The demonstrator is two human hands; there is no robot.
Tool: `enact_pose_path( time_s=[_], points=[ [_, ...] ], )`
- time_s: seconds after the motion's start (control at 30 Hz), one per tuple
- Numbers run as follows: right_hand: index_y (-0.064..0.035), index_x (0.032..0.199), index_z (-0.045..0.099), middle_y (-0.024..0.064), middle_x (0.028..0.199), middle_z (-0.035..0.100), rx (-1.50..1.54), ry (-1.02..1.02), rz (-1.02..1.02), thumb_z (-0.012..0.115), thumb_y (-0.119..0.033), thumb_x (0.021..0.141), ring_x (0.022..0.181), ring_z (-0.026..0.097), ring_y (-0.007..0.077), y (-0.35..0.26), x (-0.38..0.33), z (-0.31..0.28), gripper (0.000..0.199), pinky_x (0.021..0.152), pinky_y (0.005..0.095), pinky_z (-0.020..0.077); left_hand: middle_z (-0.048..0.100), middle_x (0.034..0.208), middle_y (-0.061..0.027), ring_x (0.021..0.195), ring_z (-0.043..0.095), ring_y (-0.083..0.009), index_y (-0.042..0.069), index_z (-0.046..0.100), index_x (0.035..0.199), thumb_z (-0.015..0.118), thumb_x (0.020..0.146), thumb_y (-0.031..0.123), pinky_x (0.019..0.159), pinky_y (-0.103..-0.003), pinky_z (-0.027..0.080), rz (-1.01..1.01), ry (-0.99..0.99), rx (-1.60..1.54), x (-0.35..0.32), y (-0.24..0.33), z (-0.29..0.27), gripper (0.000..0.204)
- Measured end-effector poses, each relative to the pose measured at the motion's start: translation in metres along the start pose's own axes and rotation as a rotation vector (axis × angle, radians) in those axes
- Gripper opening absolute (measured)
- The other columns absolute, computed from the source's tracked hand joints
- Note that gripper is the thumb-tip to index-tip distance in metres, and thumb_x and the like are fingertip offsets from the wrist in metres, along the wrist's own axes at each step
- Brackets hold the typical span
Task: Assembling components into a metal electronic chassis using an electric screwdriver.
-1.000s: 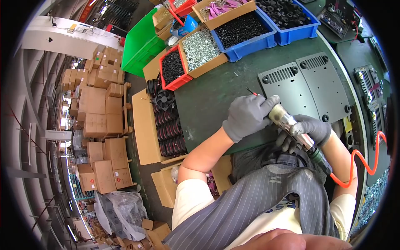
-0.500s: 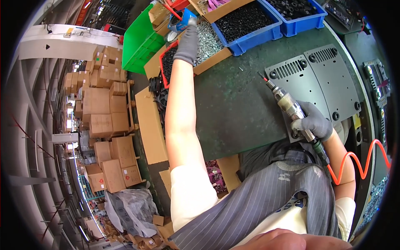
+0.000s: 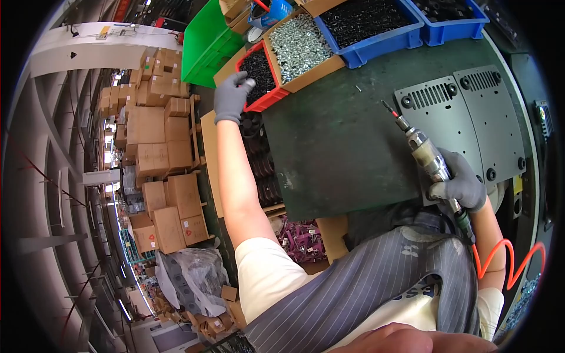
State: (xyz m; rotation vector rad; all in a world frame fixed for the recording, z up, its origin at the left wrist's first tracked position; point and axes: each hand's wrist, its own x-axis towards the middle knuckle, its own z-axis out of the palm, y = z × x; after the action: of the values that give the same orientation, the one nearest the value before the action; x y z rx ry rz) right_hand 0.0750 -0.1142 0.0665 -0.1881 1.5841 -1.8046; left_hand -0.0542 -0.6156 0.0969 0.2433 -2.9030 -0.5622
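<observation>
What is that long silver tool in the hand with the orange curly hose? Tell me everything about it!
The screwdriver tool is long, metallic and worn-looking, with a thin bit and a red band at its tip. It lies tilted, tip pointing up-left over the green mat, beside the grey vented plate. The gloved right hand grips its lower end, where the orange coiled hose joins.

1. Left hand point(image 3: 231, 97), grey-gloved: arm stretched out, fingers curled at the edge of the red bin point(image 3: 263, 73) of dark small parts.
2. Right hand point(image 3: 462, 185), grey-gloved: closed round a pneumatic screwdriver point(image 3: 422, 150), its tip over the dark green tabletop point(image 3: 335, 153).
3. Grey metal plate point(image 3: 471, 117): flat, just beside the tool.
4. Cardboard box of silver screws point(image 3: 300, 41): touching the red bin.
5. Orange coiled hose point(image 3: 506, 259): trailing from the tool.
</observation>
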Motion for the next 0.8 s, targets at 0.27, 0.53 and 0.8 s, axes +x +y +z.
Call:
enact_pose_path(
  time_s=[0.27,0.53,0.8],
  points=[
    [0.0008,0.094,0.055,0.0002,0.073,0.053,-0.073,0.031,-0.002,0.071,-0.014,0.054,0.064,0.049,0.0095,0.004,0.003,-0.001,0.046,0.06,0.0238,0.0425,0.061,0.112,-0.0141,0.101,0.059,-0.0314,0.015,0.063,0.113,0.066,0.08,0.034,0.087,-0.039,0.046,-0.005,0.095,0.282,-0.001,0.017,0.024,0.038],
    [0.0008,0.091,0.055,0.0003,0.071,0.054,-0.124,0.043,-0.02,0.072,-0.015,0.054,0.063,0.05,0.0095,0.0,0.003,0.001,0.044,0.06,0.0239,0.0427,0.067,0.096,-0.0127,0.087,0.064,-0.0295,0.017,0.068,0.102,0.059,0.085,0.031,0.076,-0.037,0.049,-0.078,0.241,0.184,0.005,0.016,0.015,0.025],
    [0.0005,0.091,0.055,0.0004,0.072,0.054,-0.133,0.035,-0.023,0.071,-0.015,0.055,0.064,0.051,0.0094,0.004,-0.003,-0.003,0.042,0.061,0.024,0.0434,0.068,0.084,-0.0098,0.062,0.06,-0.0159,0.008,0.067,0.102,0.052,0.092,0.031,0.055,-0.028,0.046,-0.291,0.2,-0.356,-0.005,0.017,0.014,0.029]
  ],
)
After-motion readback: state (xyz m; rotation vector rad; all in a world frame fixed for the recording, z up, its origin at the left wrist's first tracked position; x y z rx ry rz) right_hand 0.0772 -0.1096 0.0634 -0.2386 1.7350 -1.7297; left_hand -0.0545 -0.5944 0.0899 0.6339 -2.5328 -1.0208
